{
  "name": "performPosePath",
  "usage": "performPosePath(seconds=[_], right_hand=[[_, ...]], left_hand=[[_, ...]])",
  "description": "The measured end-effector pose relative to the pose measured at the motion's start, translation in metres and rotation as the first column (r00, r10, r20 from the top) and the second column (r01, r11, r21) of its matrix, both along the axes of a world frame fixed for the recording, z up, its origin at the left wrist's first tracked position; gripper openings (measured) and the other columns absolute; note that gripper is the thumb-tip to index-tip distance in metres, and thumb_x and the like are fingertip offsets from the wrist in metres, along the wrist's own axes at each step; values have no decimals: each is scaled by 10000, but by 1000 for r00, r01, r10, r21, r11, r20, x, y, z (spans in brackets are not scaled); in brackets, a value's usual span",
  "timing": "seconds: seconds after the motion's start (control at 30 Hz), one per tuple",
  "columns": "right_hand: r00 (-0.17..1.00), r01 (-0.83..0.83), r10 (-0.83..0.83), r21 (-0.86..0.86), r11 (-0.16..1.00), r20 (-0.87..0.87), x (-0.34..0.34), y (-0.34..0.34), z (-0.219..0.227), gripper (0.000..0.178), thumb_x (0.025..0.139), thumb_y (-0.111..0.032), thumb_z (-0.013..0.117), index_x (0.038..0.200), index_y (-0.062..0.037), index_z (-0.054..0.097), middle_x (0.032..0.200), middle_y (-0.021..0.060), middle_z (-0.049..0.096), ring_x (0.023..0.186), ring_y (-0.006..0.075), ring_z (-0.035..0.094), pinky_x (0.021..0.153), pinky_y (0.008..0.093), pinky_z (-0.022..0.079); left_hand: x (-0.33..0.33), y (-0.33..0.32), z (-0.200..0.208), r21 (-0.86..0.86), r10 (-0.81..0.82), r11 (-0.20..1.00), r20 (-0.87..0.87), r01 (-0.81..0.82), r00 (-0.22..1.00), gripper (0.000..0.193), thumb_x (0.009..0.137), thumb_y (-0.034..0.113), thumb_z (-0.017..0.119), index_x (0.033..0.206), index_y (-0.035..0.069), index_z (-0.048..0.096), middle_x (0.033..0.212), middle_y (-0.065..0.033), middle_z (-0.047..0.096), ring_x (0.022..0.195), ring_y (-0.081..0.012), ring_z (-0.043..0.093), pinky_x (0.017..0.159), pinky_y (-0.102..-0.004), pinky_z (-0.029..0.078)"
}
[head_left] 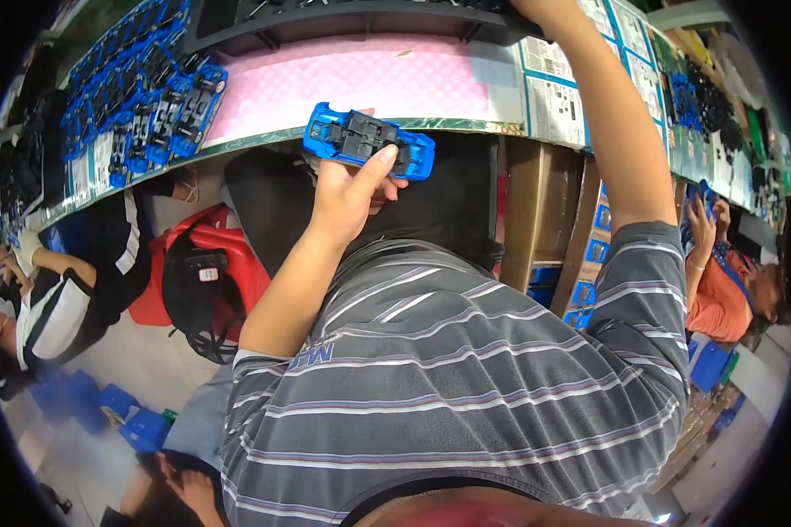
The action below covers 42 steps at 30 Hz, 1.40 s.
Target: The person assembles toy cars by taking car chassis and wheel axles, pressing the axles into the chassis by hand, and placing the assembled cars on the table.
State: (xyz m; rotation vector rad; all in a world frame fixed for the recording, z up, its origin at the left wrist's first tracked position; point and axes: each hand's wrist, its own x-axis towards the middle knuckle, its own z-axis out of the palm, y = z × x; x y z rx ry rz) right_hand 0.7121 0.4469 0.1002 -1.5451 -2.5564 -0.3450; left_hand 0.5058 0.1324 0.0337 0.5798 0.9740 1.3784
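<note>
My left hand (pixel 350 195) is closed around a toy car (pixel 357 133) with a blue body shell and a black underside turned upward. The thumb presses on the black underside near the car's right end. I hold it in front of the table's near edge, above my lap. My right arm stretches to the far side, where my right hand (pixel 543 12) is at the right end of a long black tray (pixel 351 26). Its fingers are cut off by the top of the picture. Small black parts lie in the tray.
Rows of similar blue toy cars (pixel 163 114) lie at the table's left. A pink padded mat (pixel 343 83) covers the middle. Printed sheets (pixel 555 105) lie at the right. Cardboard boxes (pixel 536 198) stand below the edge. Other people work on both sides; a red chair (pixel 242 268) is at left.
</note>
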Motion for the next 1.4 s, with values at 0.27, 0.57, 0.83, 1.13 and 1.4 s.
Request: performPosePath(seconds=[0.27, 0.57, 0.83, 1.13, 1.4], right_hand=[[985, -54, 66, -82, 995, 156, -11, -58, 59, 257, 728, -207, 806, 931, -59, 752, 839, 158, 720, 879, 335, 658, 838, 437, 501], [968, -215, 246, -324, 921, 55, 4, -17, 32, 162, 714, -33, 738, 870, -65, 761, 837, 164, 714, 782, 315, 694, 710, 403, 555], [970, -241, 212, -401, 884, -115, -1, -32, 43, 184, 759, -98, 767, 938, -53, 766, 846, 183, 713, 806, 329, 694, 730, 407, 550], [990, -140, 130, -409, 902, -51, -21, -20, 27, 288, 766, -291, 804, 931, -59, 763, 874, 155, 731, 797, 321, 693, 721, 402, 540], [962, -185, 120, -259, 948, -246, -28, -35, 29, 267, 741, -222, 802, 877, -19, 695, 888, 195, 639, 845, 346, 626, 780, 418, 501]], left_hand=[[-16, -1, -9, 70, 30, 997, 37, -32, 999, 535, 929, 156, 684, 1348, -9, 395, 963, -106, 643, 691, -161, 661, 548, -246, 529], [-8, -8, 0, 78, 2, 997, 104, -10, 995, 444, 948, 123, 652, 1320, 10, 439, 950, -96, 659, 686, -156, 664, 539, -230, 529], [-14, -23, -9, 14, 22, 1000, 78, -24, 997, 423, 949, 147, 651, 1299, 7, 457, 937, -96, 662, 678, -143, 662, 531, -221, 525], [-8, -21, -14, 46, -37, 998, 32, 35, 999, 496, 960, 154, 626, 1378, 24, 393, 1003, -115, 654, 741, -179, 669, 566, -242, 507], [-18, -23, -19, -23, 14, 1000, 11, -13, 1000, 377, 938, 185, 667, 1227, 32, 478, 919, -95, 667, 684, -147, 655, 534, -229, 500]])
